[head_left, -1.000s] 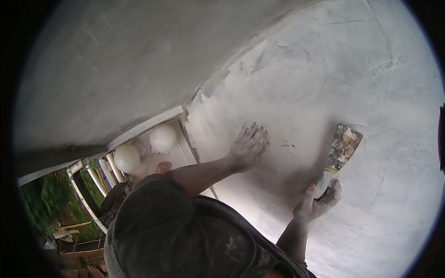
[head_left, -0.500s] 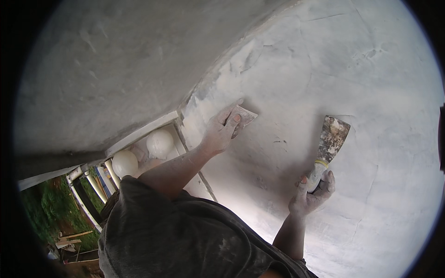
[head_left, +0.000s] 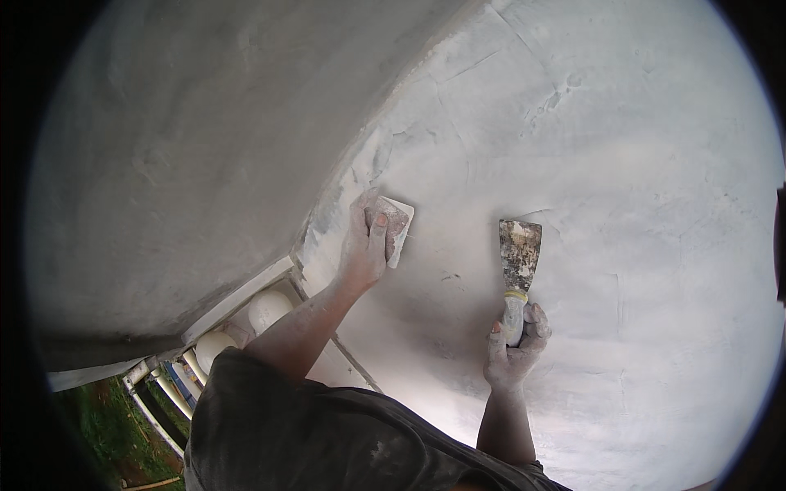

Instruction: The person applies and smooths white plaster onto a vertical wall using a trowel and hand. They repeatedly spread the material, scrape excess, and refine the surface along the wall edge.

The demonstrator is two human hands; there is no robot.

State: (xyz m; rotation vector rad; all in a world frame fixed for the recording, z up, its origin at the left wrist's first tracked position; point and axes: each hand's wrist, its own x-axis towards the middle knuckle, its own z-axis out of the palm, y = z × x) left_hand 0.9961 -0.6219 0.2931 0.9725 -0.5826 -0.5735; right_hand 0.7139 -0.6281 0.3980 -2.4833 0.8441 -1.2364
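Note:
My left hand (head_left: 364, 243), dusted with white powder, grips a small flat rectangular plate (head_left: 399, 222) close to the corner where two walls meet. Its face is greyish pink and a pale coating covers its outer edge; the thumb lies across it. My right hand (head_left: 517, 348) is wrapped round the whitish handle of a putty knife (head_left: 520, 254), whose blade points up. The blade is wide, with dark and cream crusts, and a yellow band rings its neck. Behind both hands is the pale plastered wall (head_left: 622, 270); whether the blade touches it, I cannot tell.
A darker grey wall (head_left: 180, 147) meets the pale one along a rough seam at upper left. Two white round objects (head_left: 268, 311) sit in a framed recess beside my left forearm. White railings (head_left: 155, 409) and grass (head_left: 115, 434) show below at left.
Both hands appear further left in the picture, the right with the putty knife now more upright. The plate in my left hand has turned. The view has also shifted.

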